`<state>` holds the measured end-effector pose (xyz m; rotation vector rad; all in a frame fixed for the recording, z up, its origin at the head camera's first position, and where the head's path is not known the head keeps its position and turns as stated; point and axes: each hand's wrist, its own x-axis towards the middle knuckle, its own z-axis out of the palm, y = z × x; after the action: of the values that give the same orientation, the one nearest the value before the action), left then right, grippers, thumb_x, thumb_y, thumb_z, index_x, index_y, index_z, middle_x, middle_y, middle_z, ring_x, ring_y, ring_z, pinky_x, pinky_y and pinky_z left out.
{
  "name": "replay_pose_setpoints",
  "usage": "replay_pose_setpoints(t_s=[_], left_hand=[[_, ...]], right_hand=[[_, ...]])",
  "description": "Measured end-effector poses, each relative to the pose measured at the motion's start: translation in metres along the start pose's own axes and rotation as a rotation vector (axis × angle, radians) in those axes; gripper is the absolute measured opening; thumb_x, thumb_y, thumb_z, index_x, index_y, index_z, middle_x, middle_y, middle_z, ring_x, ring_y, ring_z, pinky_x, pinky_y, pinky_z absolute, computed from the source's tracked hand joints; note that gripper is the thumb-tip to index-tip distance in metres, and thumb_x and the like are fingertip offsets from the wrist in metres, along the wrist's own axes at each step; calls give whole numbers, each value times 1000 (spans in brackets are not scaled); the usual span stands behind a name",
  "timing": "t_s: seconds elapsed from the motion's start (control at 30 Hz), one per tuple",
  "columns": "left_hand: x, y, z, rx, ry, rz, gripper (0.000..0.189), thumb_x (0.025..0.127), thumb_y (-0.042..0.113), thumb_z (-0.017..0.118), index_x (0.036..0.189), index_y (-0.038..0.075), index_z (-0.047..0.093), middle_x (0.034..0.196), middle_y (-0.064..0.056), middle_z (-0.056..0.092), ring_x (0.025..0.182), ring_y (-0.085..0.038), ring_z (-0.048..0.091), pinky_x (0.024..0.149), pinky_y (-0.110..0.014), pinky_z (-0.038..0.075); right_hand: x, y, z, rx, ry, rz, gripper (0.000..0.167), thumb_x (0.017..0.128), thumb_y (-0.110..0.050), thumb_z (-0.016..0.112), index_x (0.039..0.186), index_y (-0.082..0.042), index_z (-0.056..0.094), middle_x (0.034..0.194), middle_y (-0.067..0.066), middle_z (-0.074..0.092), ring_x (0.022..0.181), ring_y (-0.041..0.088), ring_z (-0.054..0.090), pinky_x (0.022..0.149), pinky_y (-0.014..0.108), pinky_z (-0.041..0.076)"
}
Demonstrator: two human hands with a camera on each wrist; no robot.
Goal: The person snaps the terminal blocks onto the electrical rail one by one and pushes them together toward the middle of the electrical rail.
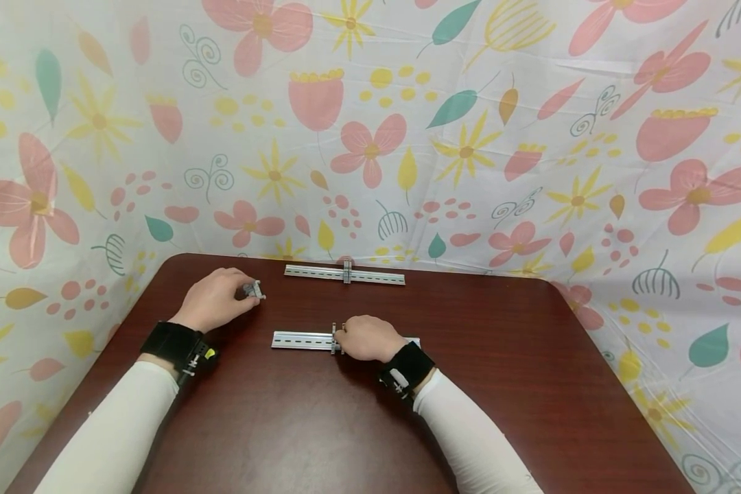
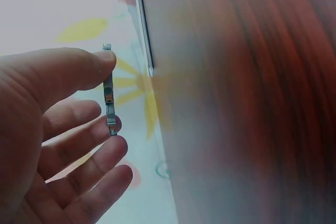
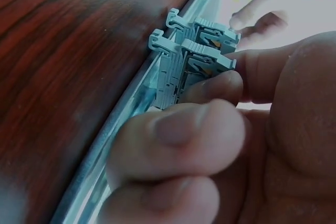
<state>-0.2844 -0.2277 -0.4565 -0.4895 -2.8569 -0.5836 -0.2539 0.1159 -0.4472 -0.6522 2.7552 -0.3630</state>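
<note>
My left hand (image 1: 219,300) is over the far left of the table. It pinches a thin grey terminal block (image 2: 109,98) between thumb and fingertips, on edge in the left wrist view. My right hand (image 1: 368,338) is at the middle of the nearer metal DIN rail (image 1: 301,339), hiding part of its right half. In the right wrist view, two grey terminal blocks stand on this rail. Thumb and finger grip the closer terminal block (image 3: 170,69); the other terminal block (image 3: 181,23) stands just beyond, a small gap between them.
Farther back, a second DIN rail (image 1: 315,273) lies near the table's rear edge with grey terminal blocks (image 1: 347,272) near its middle. The dark brown table (image 1: 346,425) meets a flower-patterned cloth (image 1: 370,89) behind it and at its sides.
</note>
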Motion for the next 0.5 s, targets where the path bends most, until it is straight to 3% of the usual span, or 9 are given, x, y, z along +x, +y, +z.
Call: replay_pose_setpoints(t_s=[0.23, 0.5], left_hand=[[2, 17, 3, -8, 32, 68, 41, 98, 30, 86, 132, 7, 81, 126, -12, 76, 117, -33, 70, 94, -55, 61], [2, 38, 5, -42, 62, 153, 42, 96, 26, 89, 131, 4, 80, 123, -10, 75, 115, -31, 70, 97, -53, 60]], right_hand=[[1, 3, -3, 0, 18, -14, 50, 117, -29, 49, 71, -20, 66, 77, -3, 61, 75, 16, 61, 80, 39, 56], [1, 7, -10, 44, 90, 7, 40, 115, -29, 49, 85, -17, 73, 86, 0, 67, 80, 19, 62, 81, 42, 57]])
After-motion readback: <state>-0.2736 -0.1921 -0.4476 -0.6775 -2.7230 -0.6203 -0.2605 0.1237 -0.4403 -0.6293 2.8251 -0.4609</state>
